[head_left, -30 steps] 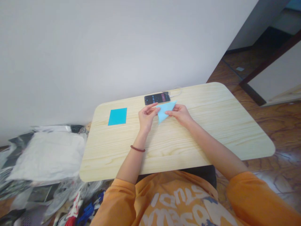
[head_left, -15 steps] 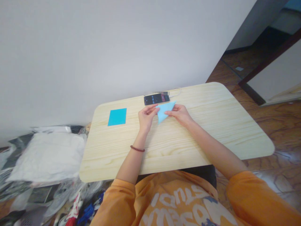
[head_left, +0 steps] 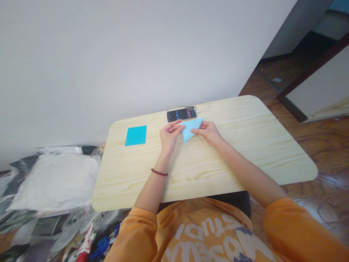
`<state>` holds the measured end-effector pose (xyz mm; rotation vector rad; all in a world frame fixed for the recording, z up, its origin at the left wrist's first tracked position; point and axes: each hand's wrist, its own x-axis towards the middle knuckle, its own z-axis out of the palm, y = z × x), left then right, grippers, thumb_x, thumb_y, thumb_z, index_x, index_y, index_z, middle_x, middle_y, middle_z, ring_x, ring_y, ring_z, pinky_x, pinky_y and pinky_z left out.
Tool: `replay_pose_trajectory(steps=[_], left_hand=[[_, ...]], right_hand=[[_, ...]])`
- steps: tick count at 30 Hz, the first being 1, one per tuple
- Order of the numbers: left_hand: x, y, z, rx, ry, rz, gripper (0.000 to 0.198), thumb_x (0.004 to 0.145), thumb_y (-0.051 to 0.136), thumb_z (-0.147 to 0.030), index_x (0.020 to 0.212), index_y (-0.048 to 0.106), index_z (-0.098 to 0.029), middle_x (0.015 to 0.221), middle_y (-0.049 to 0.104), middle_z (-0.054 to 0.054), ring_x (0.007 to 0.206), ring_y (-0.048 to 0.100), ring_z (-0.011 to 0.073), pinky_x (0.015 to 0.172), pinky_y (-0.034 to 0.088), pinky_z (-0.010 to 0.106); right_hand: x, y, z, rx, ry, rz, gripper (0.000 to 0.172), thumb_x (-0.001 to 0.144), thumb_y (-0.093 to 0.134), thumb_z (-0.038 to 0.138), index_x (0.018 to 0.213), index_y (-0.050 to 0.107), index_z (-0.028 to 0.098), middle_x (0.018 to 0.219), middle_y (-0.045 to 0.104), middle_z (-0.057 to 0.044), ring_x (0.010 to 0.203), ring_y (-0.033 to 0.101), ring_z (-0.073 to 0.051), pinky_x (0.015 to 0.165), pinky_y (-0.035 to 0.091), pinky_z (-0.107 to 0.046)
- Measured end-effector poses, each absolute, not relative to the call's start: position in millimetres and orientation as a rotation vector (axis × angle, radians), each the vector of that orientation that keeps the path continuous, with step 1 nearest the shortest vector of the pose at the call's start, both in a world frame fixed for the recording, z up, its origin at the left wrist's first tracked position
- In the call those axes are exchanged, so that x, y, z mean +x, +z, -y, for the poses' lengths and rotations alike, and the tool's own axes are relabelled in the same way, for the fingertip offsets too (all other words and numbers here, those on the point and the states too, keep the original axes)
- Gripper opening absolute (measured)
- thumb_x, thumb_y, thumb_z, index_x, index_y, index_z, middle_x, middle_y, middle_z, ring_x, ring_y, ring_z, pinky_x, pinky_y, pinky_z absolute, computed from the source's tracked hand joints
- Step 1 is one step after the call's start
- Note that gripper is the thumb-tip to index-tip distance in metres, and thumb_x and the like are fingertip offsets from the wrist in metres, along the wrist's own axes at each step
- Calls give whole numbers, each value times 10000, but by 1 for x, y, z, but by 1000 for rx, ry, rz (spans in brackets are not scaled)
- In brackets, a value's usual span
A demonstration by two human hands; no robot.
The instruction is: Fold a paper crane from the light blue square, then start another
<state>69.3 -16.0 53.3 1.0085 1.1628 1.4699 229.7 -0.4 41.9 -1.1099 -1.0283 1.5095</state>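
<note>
A light blue sheet of paper (head_left: 189, 128), folded to a triangle, is held up between my two hands above the table. My left hand (head_left: 170, 135) pinches its left corner between thumb and fingers. Along the right edge, my right hand (head_left: 209, 132) grips the paper with the thumb in front and the fingers partly hidden behind it. One point of the triangle hangs downward, and another points up and right. To the left, a square of brighter blue paper (head_left: 136, 135) lies flat on the table, apart from my hands.
Behind the paper, a phone (head_left: 181, 115) lies on the wooden table (head_left: 207, 171), with a white cable (head_left: 208, 106) at its right end. A wall rises along the far edge. Plastic bags and a white package (head_left: 54, 182) are piled on the floor at left.
Almost nothing differs. The fingers of my left hand have shifted very slightly, and the folded paper keeps its place and shape.
</note>
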Motion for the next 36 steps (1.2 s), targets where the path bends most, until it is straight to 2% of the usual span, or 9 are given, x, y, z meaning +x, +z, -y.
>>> replay_pose_trajectory(steps=[6,11,15,18,24,29,32,36], left_hand=[[70,53,16,992,1495,-1160,375,569,801,-302,908,717,-166,691,712,37,622,636,125,635,500,255],[72,51,16,926,1590,-1197,376,574,800,-297,913,706,-163,669,703,29,630,640,124,632,499,243],[74,49,15,902,1659,-1226,390,566,806,-291,914,694,-156,660,697,24,621,633,116,626,495,233],[75,48,16,880,1698,-1243,382,563,807,-286,899,684,-152,637,686,15,596,621,107,613,492,226],[77,48,16,819,1723,-1256,364,551,807,-260,869,668,-151,627,676,2,592,617,100,636,490,227],[77,47,16,802,1712,-1243,355,554,803,-242,869,666,-155,636,678,2,603,625,100,642,481,221],[78,46,17,810,1705,-1244,344,557,801,-237,862,665,-156,646,683,10,603,626,102,633,476,219],[81,46,19,821,1740,-1253,316,569,794,-233,844,656,-161,666,691,18,620,636,109,642,481,224]], right_hand=[[229,42,0,-1100,1518,1017,454,405,874,324,788,705,149,830,733,-75,763,676,-218,760,517,-359],[229,43,0,-1084,1534,1011,389,415,869,304,725,678,167,682,702,-23,629,622,-143,667,478,-289],[230,44,-2,-1112,1519,1032,422,444,850,292,813,686,170,677,701,-18,579,574,-116,551,395,-247],[230,43,-4,-1117,1498,1065,417,479,827,302,846,689,164,659,696,-27,600,579,-131,530,358,-249],[230,37,-6,-1089,1500,1027,387,532,801,321,866,691,159,658,695,-32,646,606,-142,563,377,-253],[230,37,-5,-1113,1500,994,417,456,847,272,822,677,169,741,708,-35,708,640,-160,692,460,-293],[230,38,-4,-1095,1528,989,438,410,865,244,796,669,172,726,701,-19,710,646,-158,768,481,-315],[230,39,-4,-1146,1542,958,461,404,863,248,815,668,172,706,697,-14,687,639,-149,744,484,-304]])
